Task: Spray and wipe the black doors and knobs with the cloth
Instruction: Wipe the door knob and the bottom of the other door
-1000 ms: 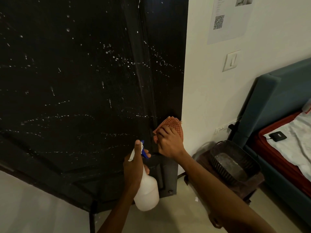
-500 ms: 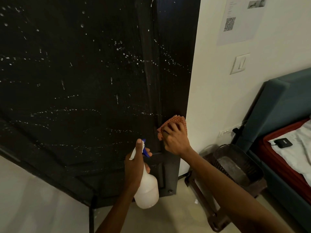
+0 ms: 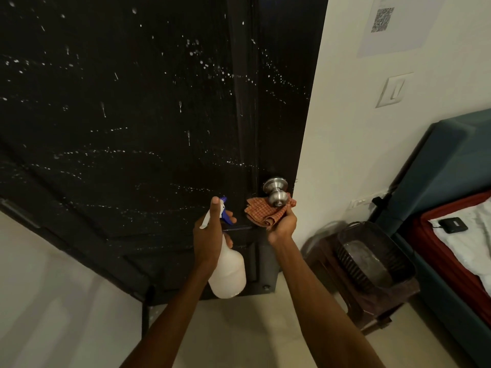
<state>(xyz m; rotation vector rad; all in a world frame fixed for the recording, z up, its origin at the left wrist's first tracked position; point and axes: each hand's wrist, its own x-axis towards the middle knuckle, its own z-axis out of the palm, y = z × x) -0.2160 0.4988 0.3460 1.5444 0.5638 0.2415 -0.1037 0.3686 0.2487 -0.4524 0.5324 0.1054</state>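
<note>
Low centre of the frame, the right hand (image 3: pixel 282 223) bunches the soft, limp cloth (image 3: pixel 261 211) under the slick steel knob (image 3: pixel 276 193) — best cupped around it — while the left hand (image 3: pixel 208 231) grips the light spray bottle (image 3: pixel 228 272) by its neck.

Looks like a bedroom in a home or rented room: bed (image 3: pixel 451 251) w/ teal padded frame, red mattress, white sheet along the right edge; black door (image 3: pixel 127 123) w/ steel knob (image 3: pixel 276 193) set in a plain white wall (image 3: pixel 350 144); light switch (image 3: pixel 393 90) & a taped-up QR-code sheet (image 3: pixel 390 25) above it; tiled floor (image 3: pixel 53 301).
</note>
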